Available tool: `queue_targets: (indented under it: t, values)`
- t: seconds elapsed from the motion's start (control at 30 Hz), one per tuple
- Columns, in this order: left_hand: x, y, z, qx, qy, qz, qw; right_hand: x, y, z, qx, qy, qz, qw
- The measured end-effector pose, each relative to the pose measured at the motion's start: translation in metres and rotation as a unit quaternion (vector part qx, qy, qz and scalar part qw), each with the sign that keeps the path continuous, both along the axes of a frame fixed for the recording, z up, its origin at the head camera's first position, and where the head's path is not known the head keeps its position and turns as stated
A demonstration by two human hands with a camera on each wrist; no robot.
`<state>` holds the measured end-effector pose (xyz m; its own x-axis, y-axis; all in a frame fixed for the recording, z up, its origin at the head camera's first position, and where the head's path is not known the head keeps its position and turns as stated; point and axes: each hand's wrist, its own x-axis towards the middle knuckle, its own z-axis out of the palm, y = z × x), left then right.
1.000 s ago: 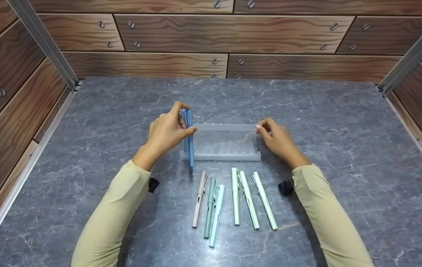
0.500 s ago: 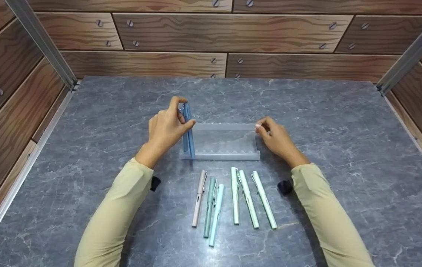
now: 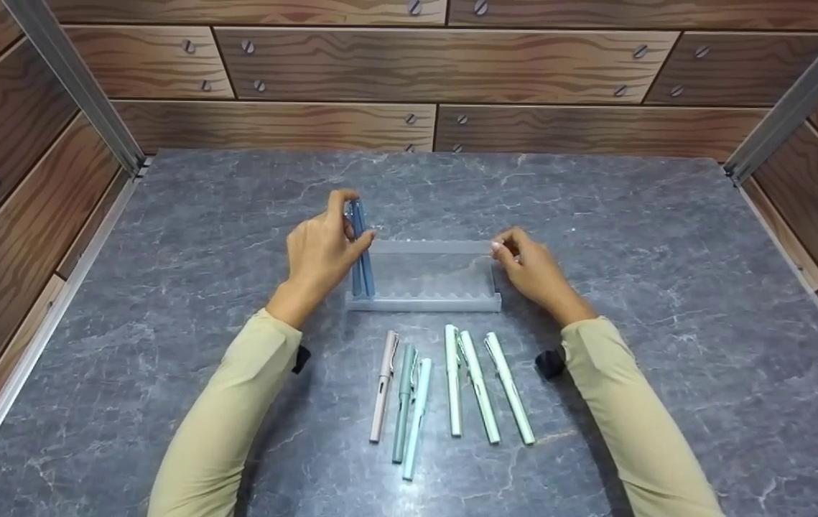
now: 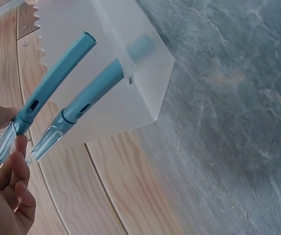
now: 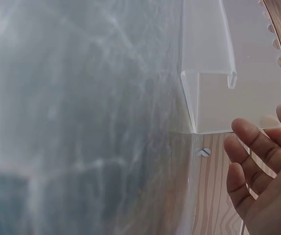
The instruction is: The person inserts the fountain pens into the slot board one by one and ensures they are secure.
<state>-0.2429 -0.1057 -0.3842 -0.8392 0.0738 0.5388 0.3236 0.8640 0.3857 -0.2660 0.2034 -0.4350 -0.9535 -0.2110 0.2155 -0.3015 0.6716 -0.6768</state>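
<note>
A frosted pen rack [image 3: 426,304] with scalloped rails stands mid-table. My left hand [image 3: 317,251] pinches a blue fountain pen [image 4: 57,76] by its clear cap, between thumb and fingers. The pen leans over the rack's left end, its lower end close above the front rail in the head view. Beside it, a second blue pen [image 4: 94,90] rests in the rack, its lower end showing through the frosted front lip. At the rack's upper right corner, my right hand [image 3: 534,269] pinches the back rail [image 3: 444,247] between thumb and index finger; its other fingers [image 5: 250,166] are loosely bent.
In front of the rack lie a pinkish-grey pen [image 3: 383,388], a dark green pen [image 3: 404,402] and a pale aqua pen [image 3: 417,420]. Several pale green pens [image 3: 479,388] lie to their right. Wood-patterned walls [image 3: 409,64] enclose the marbled table [image 3: 200,215].
The held blue pen has shifted back, its lower end moving from in front of the front rail to just over it. My right hand stays at the rack's corner.
</note>
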Motion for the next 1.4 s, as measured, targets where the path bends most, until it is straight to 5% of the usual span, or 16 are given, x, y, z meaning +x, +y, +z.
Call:
queue_targets:
  t: [0.93, 1.4]
  values:
    - [-0.006, 0.003, -0.012, -0.036, 0.015, 0.01, 0.9992, 0.0, -0.001, -0.001, 0.003, 0.003, -0.011, 1.0]
    - [-0.003, 0.007, -0.013, -0.049, -0.007, 0.032, 0.9983, -0.001, 0.0, -0.002, 0.0, 0.009, -0.003, 1.0]
